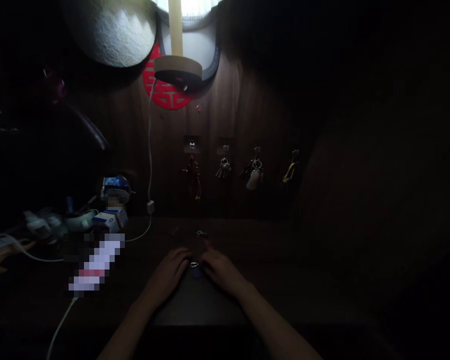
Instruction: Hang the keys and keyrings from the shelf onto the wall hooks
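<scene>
Lighting is poor. The left hand (167, 272) and right hand (221, 270) rest palm down on the dark tabletop (277, 270), curled and close together. Between them lies a key ring with a dark blue fob (195, 271); whether either hand has hold of it cannot be determined. A small metal key ring (200, 233) lies apart on the table, farther off and untouched. Four hanging items remain on hooks on the far wooden panel (240, 110), including a key bunch (223, 168). Another person's hand (0, 256) shows at the left edge.
</scene>
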Tool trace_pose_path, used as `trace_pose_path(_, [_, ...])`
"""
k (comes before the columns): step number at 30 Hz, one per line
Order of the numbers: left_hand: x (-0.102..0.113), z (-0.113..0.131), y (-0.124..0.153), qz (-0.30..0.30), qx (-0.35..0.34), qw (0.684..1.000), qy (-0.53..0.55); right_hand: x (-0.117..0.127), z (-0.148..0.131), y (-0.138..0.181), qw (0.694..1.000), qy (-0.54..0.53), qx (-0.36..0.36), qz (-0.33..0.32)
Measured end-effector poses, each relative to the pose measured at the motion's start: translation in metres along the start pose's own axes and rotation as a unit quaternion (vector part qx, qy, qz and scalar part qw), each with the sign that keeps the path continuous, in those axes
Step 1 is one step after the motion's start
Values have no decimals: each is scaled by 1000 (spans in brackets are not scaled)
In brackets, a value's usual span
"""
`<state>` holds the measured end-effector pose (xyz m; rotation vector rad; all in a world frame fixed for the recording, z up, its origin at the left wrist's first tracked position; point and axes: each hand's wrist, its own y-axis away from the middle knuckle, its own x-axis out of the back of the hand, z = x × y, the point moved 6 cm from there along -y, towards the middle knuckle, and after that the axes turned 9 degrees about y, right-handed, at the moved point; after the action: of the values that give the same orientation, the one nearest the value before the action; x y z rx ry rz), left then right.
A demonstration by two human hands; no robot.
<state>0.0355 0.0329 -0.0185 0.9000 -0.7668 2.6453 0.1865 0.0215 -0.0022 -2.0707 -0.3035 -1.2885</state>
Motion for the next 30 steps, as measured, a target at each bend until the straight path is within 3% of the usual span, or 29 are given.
trace_pose_path(5, [-3,4,-2,-44,-15,998,-42,-1,2,-1,1000,-22,2,8])
trace_pose_path(10, [-2,7,-3,-60,-7,998,0,-2,1,0,999,-30,1,13])
trace_pose_path(22, [4,-2,1,10,21,999,32,1,-3,1,1000,1,18,-1])
trace_pose_path(25, [8,2,3,42,-1,999,20,3,-4,1,1000,-9,10,-5])
trace_pose_path(30, [11,18,5,70,-104,992,-6,8,-5,-1,995,-89,-35,39])
